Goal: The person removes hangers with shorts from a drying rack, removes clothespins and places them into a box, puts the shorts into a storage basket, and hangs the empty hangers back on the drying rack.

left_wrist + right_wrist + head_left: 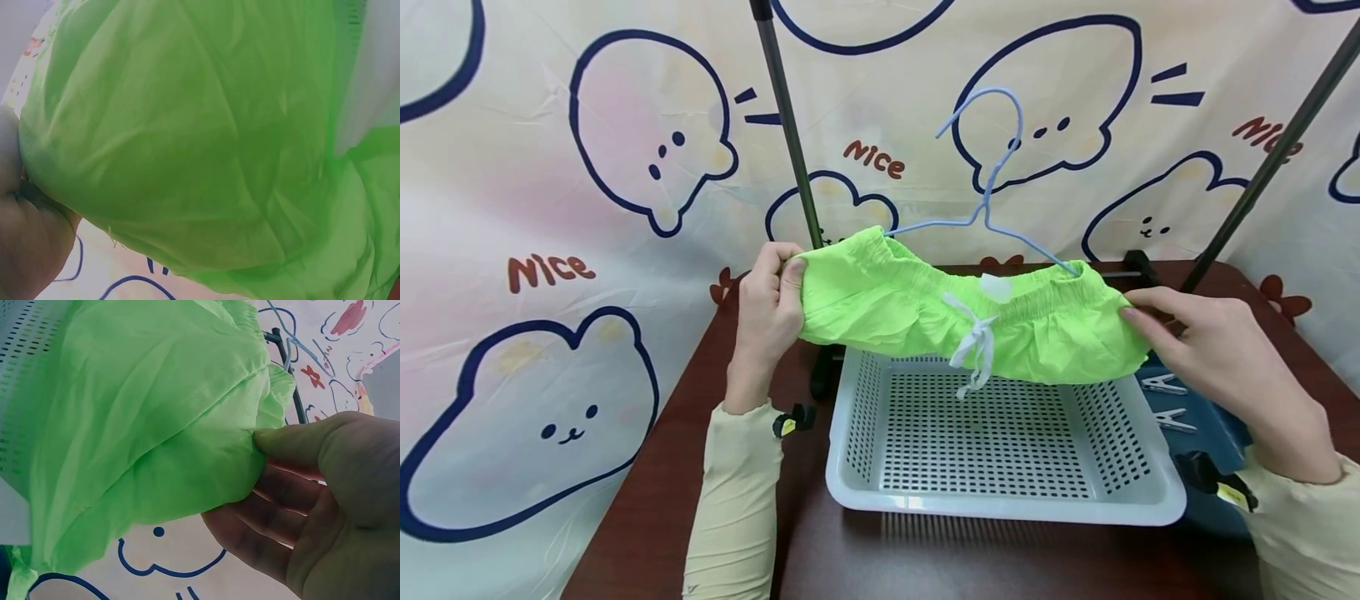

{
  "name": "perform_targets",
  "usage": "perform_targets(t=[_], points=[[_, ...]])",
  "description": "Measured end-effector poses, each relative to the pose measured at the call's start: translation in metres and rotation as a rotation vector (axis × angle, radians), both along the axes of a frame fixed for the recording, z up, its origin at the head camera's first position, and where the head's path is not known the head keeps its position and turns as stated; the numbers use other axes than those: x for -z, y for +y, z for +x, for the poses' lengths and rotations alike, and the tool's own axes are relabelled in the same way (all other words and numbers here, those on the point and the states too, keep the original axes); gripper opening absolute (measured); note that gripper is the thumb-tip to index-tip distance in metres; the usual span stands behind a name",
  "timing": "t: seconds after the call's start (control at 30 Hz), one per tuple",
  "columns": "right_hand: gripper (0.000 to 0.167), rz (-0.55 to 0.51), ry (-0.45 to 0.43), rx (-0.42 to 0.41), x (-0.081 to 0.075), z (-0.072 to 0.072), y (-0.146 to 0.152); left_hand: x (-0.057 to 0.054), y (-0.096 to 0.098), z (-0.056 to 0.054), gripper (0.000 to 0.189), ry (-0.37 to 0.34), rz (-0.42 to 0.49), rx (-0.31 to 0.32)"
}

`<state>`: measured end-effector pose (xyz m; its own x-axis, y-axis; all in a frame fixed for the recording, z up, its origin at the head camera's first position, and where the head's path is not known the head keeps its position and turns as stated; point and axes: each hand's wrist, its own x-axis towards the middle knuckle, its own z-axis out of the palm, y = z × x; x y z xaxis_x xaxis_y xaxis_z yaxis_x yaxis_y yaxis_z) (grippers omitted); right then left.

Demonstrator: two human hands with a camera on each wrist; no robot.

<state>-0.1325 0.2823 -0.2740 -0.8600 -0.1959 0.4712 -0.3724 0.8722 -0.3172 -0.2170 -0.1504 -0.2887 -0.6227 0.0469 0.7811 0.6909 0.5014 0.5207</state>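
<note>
Bright green shorts (910,308) with a gathered waistband and a white drawstring bow (976,340) are stretched sideways between both hands. My left hand (769,304) pinches the left leg's edge, thumb in front. At the other end, my right hand (1225,354) pinches the right leg between thumb and fingers; the right wrist view shows the thumb pressing the cloth. A blue wire hanger (987,200) rises behind the waistband, its hook up and its shoulders running down into the shorts at both sides. The hanger's lower part is hidden by the cloth.
Below the shorts, a white perforated basket (1000,505) stands on the dark brown table (925,558). To its right, a blue tray (1213,429) holds clothespins (1172,420). Dark rack poles (793,142) rise behind, before a cartoon-printed curtain (625,400).
</note>
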Motion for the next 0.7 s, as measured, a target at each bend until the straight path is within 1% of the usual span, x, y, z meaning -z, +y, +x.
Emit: perform_targets(t=[0.1, 0.2, 0.47, 0.7], points=[[0.026, 0.001, 0.039, -0.007, -0.0003, 0.0015, 0.0009, -0.0013, 0.0015, 0.0013, 0.019, -0.003, -0.007, 0.016], [0.025, 0.007, 0.059, -0.017, -0.0005, 0.0023, 0.0005, -0.0016, 0.0025, 0.0016, 0.018, -0.010, 0.000, 0.025], [0.022, 0.018, 0.068, -0.002, -0.0032, 0.0045, -0.0013, -0.0003, 0.0025, -0.0001, 0.017, -0.033, 0.004, 0.050], [0.022, 0.025, 0.074, -0.008, -0.0052, 0.0050, -0.0018, -0.0022, 0.0007, 0.0031, 0.015, -0.068, -0.006, 0.053]])
